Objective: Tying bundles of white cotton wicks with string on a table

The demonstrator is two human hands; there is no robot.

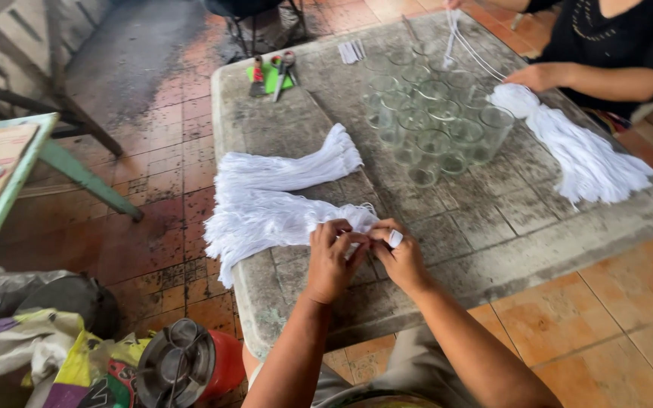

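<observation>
On rough stone slab, left hand, right hand pinch soft white string bundle.

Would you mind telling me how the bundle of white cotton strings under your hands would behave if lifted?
The bundle of white cotton strings would probably flop and sag, since its loose ends already drape over the edge of the grey stone table. It looks light for its bulk. Strands may well slip free, being gathered only where the left hand and right hand pinch.

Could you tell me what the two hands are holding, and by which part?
Both the left hand and right hand pinch the near end of a white string bundle.
</observation>
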